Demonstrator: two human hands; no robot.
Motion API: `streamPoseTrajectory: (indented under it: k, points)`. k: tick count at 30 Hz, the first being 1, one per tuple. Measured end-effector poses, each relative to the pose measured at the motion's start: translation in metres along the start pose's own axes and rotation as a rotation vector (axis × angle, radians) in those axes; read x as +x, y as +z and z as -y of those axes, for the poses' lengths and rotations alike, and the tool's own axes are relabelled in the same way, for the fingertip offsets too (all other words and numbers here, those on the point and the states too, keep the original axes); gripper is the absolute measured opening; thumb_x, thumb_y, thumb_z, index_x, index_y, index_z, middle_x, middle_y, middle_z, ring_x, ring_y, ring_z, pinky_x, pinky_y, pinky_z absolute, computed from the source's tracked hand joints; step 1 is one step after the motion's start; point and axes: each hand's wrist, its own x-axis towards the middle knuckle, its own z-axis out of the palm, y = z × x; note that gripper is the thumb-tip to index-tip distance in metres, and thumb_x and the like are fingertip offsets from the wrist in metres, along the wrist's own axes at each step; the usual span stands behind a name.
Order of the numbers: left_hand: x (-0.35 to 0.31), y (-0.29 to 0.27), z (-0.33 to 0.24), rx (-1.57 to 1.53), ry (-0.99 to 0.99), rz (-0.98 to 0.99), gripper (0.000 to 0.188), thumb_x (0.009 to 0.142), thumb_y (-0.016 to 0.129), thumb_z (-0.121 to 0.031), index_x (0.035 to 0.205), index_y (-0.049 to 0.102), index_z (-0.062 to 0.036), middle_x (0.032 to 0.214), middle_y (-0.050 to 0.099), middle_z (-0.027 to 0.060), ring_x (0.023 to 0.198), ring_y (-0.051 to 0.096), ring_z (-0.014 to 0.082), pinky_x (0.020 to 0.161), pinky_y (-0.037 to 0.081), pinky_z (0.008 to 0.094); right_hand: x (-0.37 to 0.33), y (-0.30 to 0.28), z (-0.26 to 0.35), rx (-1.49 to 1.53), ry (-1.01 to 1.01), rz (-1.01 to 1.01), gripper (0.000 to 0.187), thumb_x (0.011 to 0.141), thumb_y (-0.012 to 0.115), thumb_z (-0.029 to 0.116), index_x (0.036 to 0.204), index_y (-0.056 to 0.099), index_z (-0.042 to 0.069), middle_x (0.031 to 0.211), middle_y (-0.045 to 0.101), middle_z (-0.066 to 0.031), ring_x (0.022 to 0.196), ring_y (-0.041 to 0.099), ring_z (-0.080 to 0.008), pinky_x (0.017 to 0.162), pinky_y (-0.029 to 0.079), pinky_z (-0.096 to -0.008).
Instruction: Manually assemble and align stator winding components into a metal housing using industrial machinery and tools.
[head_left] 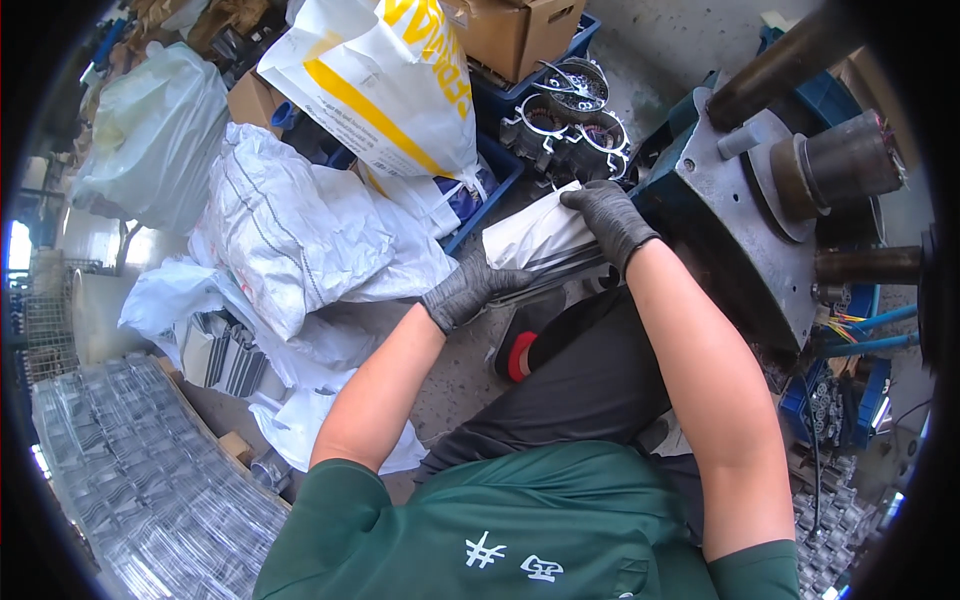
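Out in front of me, both my hands, in dark grey gloves, hold a long bundle of flat white and dark grey strips (pixel 540 238). White wrapping seems to cover part of its top. My left hand (pixel 466 290) grips the near left end, thumb lying along the side. My right hand (pixel 612 222) is closed over the far right end, its fingers partly hidden. A similar stack of white and grey strips (pixel 218 352) sits in an open white plastic bag at the left. What the strips are made of I cannot tell.
A large white woven sack (pixel 300 225) and a white and yellow bag (pixel 385 95) fill the left, beside a blue crate (pixel 490 205). Round metal housings (pixel 570 125) stand beyond. A heavy steel machine (pixel 735 190) is close on the right; film-wrapped metal parts (pixel 140 470) lie lower left.
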Motion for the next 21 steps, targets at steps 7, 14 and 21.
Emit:
streamPoseTrajectory:
  k: [7,14,21]
  points:
    - [-0.006,-0.018,0.120,-0.285,-0.645,-0.776,0.040,0.089,0.083,-0.031,0.119,0.069,-0.0089,0.094,0.076,0.0093,0.080,0.072,0.0263,0.080,0.060,0.0449,0.030,0.049,-0.031,-1.045,-0.084,0.090,0.035,0.093,0.064,0.016,0.125,0.073,0.006,0.125,0.072,-0.0231,0.117,0.070,-0.0385,0.099,0.056,-0.0477]
    - [0.061,0.023,0.095,-0.827,-0.592,-0.799,0.039,0.102,0.057,-0.041,0.128,0.067,-0.0136,0.125,0.070,0.0069,0.115,0.064,0.0249,0.097,0.053,0.0439,0.011,0.061,0.000,-1.209,-0.173,0.035,0.035,0.093,0.064,0.018,0.125,0.074,0.006,0.127,0.071,-0.0220,0.120,0.069,-0.0357,0.100,0.057,-0.0446]
    - [0.054,-0.009,0.103,-0.752,-0.027,-0.643,0.045,0.106,0.053,-0.044,0.139,0.058,-0.0154,0.129,0.069,0.0060,0.126,0.062,0.0264,0.103,0.053,0.0457,0.036,0.072,-0.012,-0.595,-0.309,0.010,0.063,0.080,0.072,0.039,0.131,0.066,0.002,0.126,0.067,-0.0318,0.123,0.065,-0.0403,0.109,0.050,-0.0426]
